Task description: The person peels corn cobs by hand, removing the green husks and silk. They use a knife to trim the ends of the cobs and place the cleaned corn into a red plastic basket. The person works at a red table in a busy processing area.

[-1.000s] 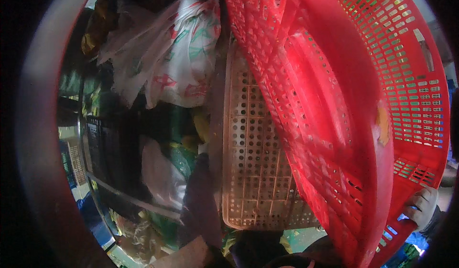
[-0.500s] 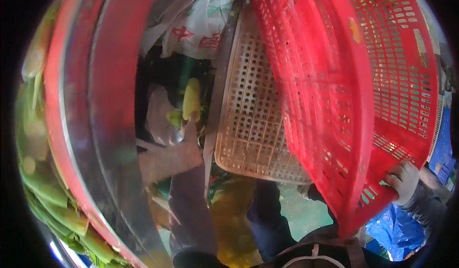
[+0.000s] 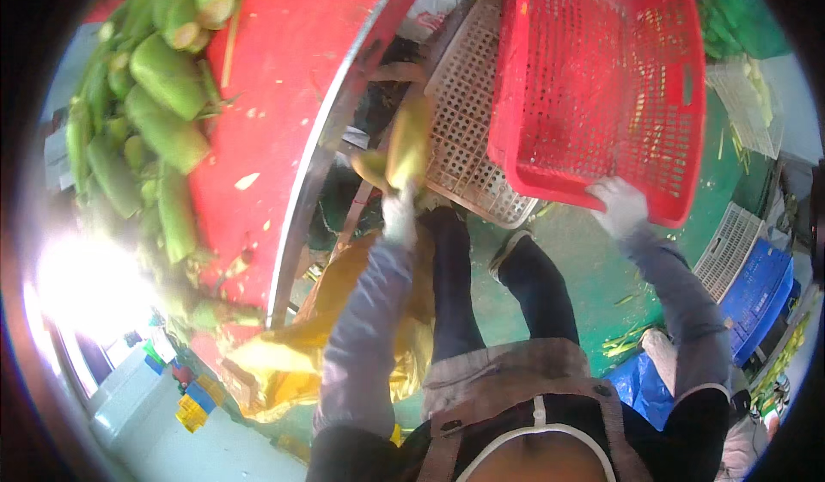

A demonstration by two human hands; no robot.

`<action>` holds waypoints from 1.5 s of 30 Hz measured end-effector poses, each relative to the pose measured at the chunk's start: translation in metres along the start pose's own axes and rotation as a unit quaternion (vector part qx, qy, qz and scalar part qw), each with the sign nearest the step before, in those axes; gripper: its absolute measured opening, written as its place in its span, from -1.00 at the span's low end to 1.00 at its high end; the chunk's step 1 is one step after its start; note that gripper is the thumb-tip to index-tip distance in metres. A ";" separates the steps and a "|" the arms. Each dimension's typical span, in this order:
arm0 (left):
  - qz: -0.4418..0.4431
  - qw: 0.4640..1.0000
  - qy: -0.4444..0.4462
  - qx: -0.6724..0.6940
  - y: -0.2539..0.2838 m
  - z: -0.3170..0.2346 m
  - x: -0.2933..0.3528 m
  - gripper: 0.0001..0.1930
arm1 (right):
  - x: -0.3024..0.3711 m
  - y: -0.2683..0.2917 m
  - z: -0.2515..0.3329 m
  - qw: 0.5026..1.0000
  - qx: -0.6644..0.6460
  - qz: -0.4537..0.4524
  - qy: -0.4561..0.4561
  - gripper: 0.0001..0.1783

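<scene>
My left hand (image 3: 400, 216), in a pale glove, is closed around the bottom of a yellow-green ear of corn (image 3: 408, 143), blurred by motion, with a smaller yellowish piece beside it. The ear is held upright beside the metal edge of the red table. On the right, my gloved right hand (image 3: 620, 207) grips the near rim of a large red plastic basket (image 3: 593, 194). No contents are visible in the basket. It leans over a dirty beige perforated crate (image 3: 477, 138).
Several green ears of corn (image 3: 163, 78) are heaped on the red table (image 3: 266, 95) at the left. A yellow sack (image 3: 292, 362) hangs by my left leg. Blue crates (image 3: 752, 297) and blue plastic sheeting (image 3: 644, 387) lie at the right, on green floor (image 3: 550, 276) with leaf scraps.
The view has swung, bringing more of the table and corn into sight. The red basket appears farther off, its inside now facing me. Both hands keep their holds.
</scene>
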State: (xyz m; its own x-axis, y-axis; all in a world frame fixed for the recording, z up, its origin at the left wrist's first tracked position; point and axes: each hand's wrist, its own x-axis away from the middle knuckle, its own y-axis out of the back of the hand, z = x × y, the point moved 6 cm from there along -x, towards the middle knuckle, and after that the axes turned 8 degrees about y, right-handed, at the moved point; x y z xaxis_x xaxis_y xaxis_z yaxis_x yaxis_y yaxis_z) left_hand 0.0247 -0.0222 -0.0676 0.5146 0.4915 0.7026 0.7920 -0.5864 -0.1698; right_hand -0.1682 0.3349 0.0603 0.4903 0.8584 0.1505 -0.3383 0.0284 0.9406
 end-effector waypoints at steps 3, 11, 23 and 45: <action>0.074 0.995 0.059 0.019 0.008 0.039 0.111 -0.47 | -0.007 -0.018 0.019 0.999 -0.013 -0.029 0.013 -0.60; 0.164 0.974 0.155 0.022 0.100 0.052 0.329 -0.34 | -0.077 -0.031 0.128 0.987 -0.144 0.037 -0.067 -0.50; 0.293 0.947 -0.091 0.094 -0.078 -0.374 0.122 -0.23 | 0.082 0.037 0.176 0.971 -0.184 0.104 -0.114 -0.50; -0.106 0.985 -0.092 0.100 0.128 -0.192 0.366 -0.54 | 0.023 0.074 0.162 0.998 0.024 0.050 -0.012 -0.11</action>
State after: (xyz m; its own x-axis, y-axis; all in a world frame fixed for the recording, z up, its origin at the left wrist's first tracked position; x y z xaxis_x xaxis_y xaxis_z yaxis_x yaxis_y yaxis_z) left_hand 0.2514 -0.0411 0.3000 0.3675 0.7078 0.6033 0.9272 -0.3294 -0.1783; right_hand -0.0514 0.2736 0.1824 0.4747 0.8437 0.2506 -0.3479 -0.0817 0.9340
